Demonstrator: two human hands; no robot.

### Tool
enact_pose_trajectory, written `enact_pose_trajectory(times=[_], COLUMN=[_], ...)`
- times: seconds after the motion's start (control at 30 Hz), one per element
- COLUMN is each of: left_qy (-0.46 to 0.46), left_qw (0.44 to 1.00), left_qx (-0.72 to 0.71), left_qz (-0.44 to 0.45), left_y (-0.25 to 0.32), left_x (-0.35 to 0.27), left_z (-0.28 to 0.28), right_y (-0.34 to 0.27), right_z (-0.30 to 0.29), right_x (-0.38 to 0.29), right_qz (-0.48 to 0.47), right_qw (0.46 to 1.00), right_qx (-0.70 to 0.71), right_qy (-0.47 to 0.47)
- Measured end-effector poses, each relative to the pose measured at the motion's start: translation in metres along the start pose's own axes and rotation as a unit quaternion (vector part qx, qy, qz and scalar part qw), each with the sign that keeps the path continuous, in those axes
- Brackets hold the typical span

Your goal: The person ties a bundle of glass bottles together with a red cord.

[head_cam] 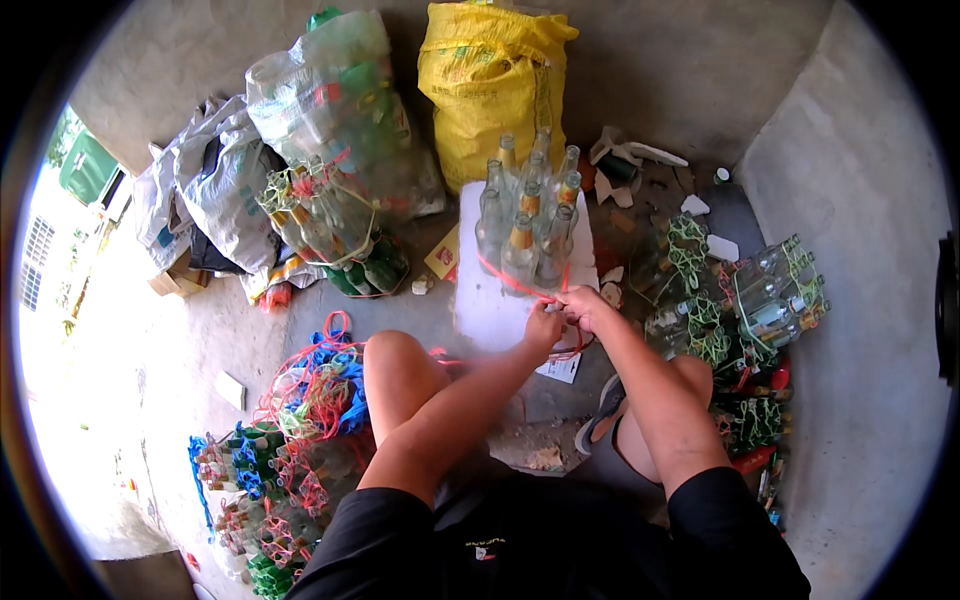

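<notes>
A cluster of clear glass bottles (529,217) stands upright on a white board (480,315) in front of me. Red plastic twine (510,282) runs around the bottles' lower part. At the near side of the cluster my left hand (545,324) grips the twine. My right hand (581,306) is closed on it too, right beside the left. The fingertips partly hide the place where the strands meet. A loose length of the twine hangs below my hands over the board's near edge.
Tied bottle bundles lie at the right (776,292), back left (330,225) and lower left (262,502). Tangled twine (319,390) lies by my left knee. A yellow woven sack (491,97) and a clear bag of bottles (345,105) stand behind.
</notes>
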State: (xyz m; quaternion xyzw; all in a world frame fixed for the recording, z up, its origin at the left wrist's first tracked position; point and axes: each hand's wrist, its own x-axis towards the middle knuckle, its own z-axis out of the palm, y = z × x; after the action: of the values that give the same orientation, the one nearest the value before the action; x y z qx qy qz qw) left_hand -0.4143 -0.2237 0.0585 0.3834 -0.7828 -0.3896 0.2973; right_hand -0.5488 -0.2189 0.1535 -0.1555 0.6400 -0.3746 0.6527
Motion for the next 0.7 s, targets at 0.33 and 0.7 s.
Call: enact_pose_trajectory(times=[0.33, 0.7], left_qy=[0.032, 0.033], left_qw=[0.886, 0.943], left_qx=[-0.316, 0.077], left_qz=[-0.338, -0.321], left_y=[0.04, -0.022], left_x=[0.01, 0.008], left_z=[-0.028, -0.059], right_y=[0.028, 0.013], right_z=[0.009, 0.048], right_x=[0.039, 0.02], right_qz=[-0.037, -0.013], right_qw=[0.995, 0.993], right_qx=[-0.085, -0.104], right_qy=[0.021, -0.048])
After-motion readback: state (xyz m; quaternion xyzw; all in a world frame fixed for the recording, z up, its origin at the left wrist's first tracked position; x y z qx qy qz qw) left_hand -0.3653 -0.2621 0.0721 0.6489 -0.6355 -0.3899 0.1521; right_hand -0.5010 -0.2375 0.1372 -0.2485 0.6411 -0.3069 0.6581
